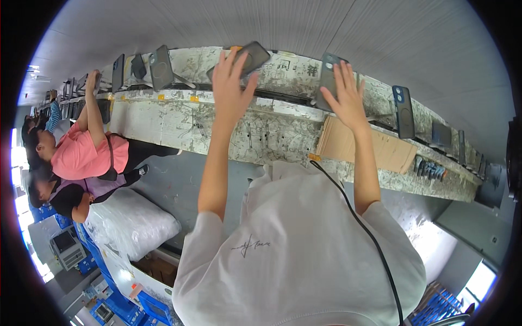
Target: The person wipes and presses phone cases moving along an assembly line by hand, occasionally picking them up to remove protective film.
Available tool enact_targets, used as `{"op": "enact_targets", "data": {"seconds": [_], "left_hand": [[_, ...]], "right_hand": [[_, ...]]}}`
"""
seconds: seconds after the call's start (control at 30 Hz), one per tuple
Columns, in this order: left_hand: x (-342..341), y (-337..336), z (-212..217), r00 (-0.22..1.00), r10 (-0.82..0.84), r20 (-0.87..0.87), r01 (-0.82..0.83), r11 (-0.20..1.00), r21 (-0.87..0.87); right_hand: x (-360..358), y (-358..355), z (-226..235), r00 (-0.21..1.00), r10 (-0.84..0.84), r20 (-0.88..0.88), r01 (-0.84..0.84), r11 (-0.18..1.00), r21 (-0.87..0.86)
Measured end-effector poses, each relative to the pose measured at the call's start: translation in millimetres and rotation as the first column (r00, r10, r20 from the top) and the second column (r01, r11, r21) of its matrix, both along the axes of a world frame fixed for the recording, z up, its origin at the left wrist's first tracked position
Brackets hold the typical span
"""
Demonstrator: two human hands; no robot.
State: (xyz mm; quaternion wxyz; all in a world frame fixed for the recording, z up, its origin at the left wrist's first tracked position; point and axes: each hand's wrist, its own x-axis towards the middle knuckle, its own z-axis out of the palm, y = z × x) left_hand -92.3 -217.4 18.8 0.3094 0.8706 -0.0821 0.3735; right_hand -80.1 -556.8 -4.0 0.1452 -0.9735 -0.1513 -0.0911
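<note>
My left hand [231, 89] reaches forward over a dark phone case [255, 56] that lies tilted at the line. Its fingers are stretched out across the case's face, thumb apart. To the right, my right hand [348, 103] has its fingers spread, overlapping the edge of a grey-green phone case [328, 73] that stands upright with its camera holes at the top. Both hands seem to touch their cases, though the exact contact is hard to make out.
More cases line the bench: a ringed grey one [160, 68] to the left, a blue-edged one [403, 111] to the right. A cardboard sheet [375, 146] lies on the worn white ledge [147, 122], near several dark clips [429, 168]. Co-workers [89, 152] stand left, beside a plastic-wrapped bundle [130, 223].
</note>
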Motion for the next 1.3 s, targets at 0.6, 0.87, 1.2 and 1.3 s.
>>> {"op": "enact_targets", "data": {"seconds": [0.6, 0.87, 1.2, 1.3], "left_hand": [[-95, -164, -35, 0.784, -0.576, -0.233, 0.565, 0.817, -0.117], [-106, -23, -32, 0.954, -0.261, -0.145, 0.213, 0.935, -0.282], [41, -7, -19, 0.92, -0.154, -0.359, 0.256, 0.932, 0.257], [43, -62, -21, 0.865, -0.235, -0.444, 0.34, 0.924, 0.173]], "right_hand": [[5, 113, 67, 0.879, 0.39, 0.274, -0.476, 0.753, 0.454], [33, 94, -3, 0.957, 0.27, 0.11, -0.27, 0.963, -0.012], [-8, -53, 16, 0.999, 0.035, -0.037, -0.027, 0.981, 0.193], [-21, -68, 33, 0.993, -0.104, 0.048, 0.082, 0.941, 0.329]]}}
